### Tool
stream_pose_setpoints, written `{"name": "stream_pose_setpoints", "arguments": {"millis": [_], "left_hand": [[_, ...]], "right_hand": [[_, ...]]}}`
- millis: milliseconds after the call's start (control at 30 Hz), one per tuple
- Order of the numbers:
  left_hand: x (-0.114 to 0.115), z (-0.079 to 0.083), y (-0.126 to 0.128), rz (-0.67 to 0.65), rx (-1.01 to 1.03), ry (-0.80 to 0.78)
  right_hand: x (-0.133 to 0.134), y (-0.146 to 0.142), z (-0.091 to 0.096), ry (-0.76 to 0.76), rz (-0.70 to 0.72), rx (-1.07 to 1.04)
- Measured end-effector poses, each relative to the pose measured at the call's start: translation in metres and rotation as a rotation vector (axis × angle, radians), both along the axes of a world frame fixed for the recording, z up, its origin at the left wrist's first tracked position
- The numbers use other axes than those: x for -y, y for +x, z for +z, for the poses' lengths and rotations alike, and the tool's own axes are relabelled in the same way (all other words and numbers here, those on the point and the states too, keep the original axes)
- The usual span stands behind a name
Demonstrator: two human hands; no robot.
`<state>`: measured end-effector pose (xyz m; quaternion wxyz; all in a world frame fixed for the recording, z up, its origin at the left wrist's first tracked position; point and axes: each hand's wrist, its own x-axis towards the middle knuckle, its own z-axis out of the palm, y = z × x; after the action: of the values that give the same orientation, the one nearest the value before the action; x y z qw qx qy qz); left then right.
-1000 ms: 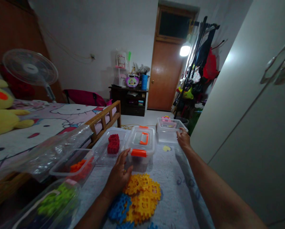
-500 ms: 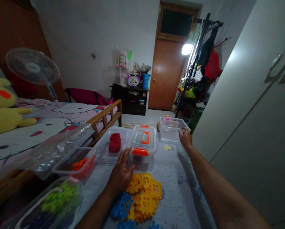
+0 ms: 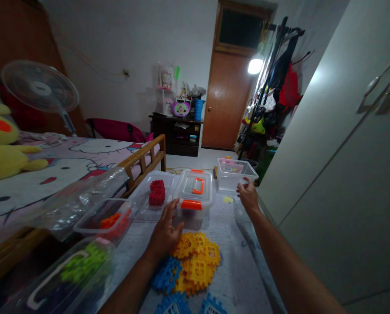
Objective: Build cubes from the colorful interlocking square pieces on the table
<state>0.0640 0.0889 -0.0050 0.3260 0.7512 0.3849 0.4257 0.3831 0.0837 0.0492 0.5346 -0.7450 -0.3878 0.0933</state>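
Plastic open-topped box [image 3: 231,179] stands beside half-curled right hand [image 3: 249,195].

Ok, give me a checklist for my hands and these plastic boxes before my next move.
1. Left hand free: ok, spread open.
2. Right hand gripping the clear, open-topped rectangular plastic box: cannot tell.
3. Lid on the clear, orange-latched rectangular plastic box: ok.
4. Yellow gear-edged plastic pieces contained: not ok, loose on the grey-blue cloth.
5. Red plastic pieces on the clear shallow plastic tray: ok.
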Motion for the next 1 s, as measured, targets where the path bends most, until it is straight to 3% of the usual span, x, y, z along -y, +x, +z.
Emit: {"name": "stream_pose_setpoints", "arguments": {"millis": [133, 267, 633, 833, 1000], "left_hand": [[-0.002, -0.001, 0.002, 0.016, 0.128, -0.131], [-0.004, 0.002, 0.001, -0.025, 0.204, -0.206], [0.005, 0.026, 0.001, -0.053, 0.421, -0.332], [0.0, 0.026, -0.001, 0.093, 0.381, -0.353], [0.008, 0.033, -0.002, 0.333, 0.122, -0.274]], "right_hand": [[0.015, -0.065, -0.005, -0.023, 0.266, -0.248], [0.021, -0.107, -0.003, -0.02, 0.394, -0.39], [0.048, -0.125, 0.007, 0.058, 0.401, -0.592], [0.06, -0.142, 0.004, -0.001, 0.395, -0.565], [0.063, -0.15, 0.002, 0.019, 0.353, -0.548]]}}
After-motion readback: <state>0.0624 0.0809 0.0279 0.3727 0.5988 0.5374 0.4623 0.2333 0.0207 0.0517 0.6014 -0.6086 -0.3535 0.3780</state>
